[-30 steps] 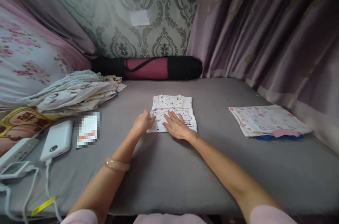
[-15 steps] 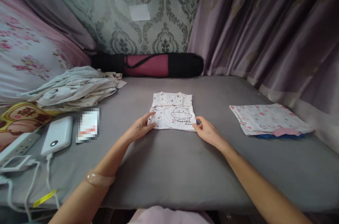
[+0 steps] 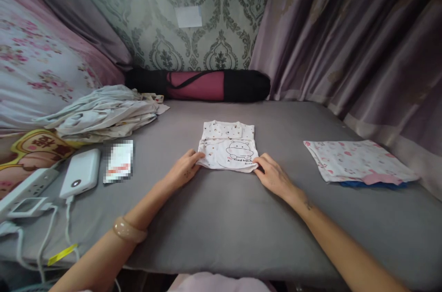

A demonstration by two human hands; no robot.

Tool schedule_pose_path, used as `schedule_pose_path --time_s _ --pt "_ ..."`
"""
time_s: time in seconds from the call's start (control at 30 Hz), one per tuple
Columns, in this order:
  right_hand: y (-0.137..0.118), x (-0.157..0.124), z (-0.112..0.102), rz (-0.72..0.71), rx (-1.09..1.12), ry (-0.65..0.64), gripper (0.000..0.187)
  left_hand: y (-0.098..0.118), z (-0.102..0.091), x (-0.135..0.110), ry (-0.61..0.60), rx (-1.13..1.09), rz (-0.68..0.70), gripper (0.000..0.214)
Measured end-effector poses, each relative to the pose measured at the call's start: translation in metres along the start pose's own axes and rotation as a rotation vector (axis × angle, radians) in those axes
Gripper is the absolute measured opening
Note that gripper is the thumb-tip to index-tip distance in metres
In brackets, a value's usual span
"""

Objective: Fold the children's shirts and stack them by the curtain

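A white baby shirt (image 3: 226,147) with a hippo drawing, lettering and small speckled prints lies folded on the grey bed surface in front of me. My left hand (image 3: 189,164) pinches its near left corner. At the near right corner, my right hand (image 3: 271,172) has its thumb and fingers closed on the edge. The near edge lifts slightly between the two hands, while the far part lies flat.
Folded printed cloths (image 3: 359,160) lie at the right, with blue fabric beneath. At the left are a clothes pile (image 3: 107,110), a white power bank (image 3: 81,170), a power strip (image 3: 29,186), cables and a blurred packet (image 3: 118,160). A long black-and-maroon bag (image 3: 196,85) lies along the wall.
Both hands have closed on the shirt's near corners, and its near edge has curled up a little. The whole view has shifted slightly.
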State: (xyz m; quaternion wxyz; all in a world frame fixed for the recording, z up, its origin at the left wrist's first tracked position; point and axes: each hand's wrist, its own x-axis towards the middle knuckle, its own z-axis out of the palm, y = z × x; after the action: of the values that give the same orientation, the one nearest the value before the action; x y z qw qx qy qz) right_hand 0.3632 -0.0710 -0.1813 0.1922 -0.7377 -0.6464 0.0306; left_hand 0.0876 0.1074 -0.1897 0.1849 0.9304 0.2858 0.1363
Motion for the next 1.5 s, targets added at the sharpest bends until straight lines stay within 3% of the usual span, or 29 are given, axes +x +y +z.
schedule_pose_path --time_s 0.17,0.33,0.47,0.6,0.93,1.03,1.17,1.33,1.5 --pt "0.008 -0.002 0.002 -0.243 -0.171 0.080 0.034 -0.010 -0.006 -0.002 0.093 0.220 0.142 0.036" --pt "0.026 -0.001 0.009 -0.436 -0.071 0.055 0.064 -0.025 -0.012 0.001 -0.025 0.204 0.374 0.043" --pt "0.029 0.000 0.004 -0.456 -0.031 0.017 0.068 -0.029 -0.018 0.001 -0.098 0.160 0.437 0.042" --pt "0.026 -0.008 -0.010 -0.461 -0.059 -0.016 0.068 -0.018 -0.028 -0.007 -0.110 0.160 0.463 0.039" --pt "-0.002 -0.072 -0.046 -0.424 -0.052 -0.119 0.074 0.026 -0.048 -0.063 -0.204 0.104 0.447 0.044" --pt "-0.006 -0.079 -0.050 -0.352 -0.005 -0.159 0.066 0.031 -0.045 -0.072 -0.164 0.018 0.348 0.039" --pt "-0.010 -0.064 -0.051 -0.114 0.106 -0.152 0.038 0.032 -0.039 -0.062 -0.048 -0.129 0.046 0.029" --pt "-0.012 -0.024 -0.046 0.106 0.145 -0.045 0.025 0.035 -0.031 -0.021 0.100 -0.326 -0.237 0.029" --pt "-0.003 0.019 -0.022 0.271 0.118 0.094 0.028 0.031 -0.008 0.027 0.209 -0.303 -0.419 0.028"
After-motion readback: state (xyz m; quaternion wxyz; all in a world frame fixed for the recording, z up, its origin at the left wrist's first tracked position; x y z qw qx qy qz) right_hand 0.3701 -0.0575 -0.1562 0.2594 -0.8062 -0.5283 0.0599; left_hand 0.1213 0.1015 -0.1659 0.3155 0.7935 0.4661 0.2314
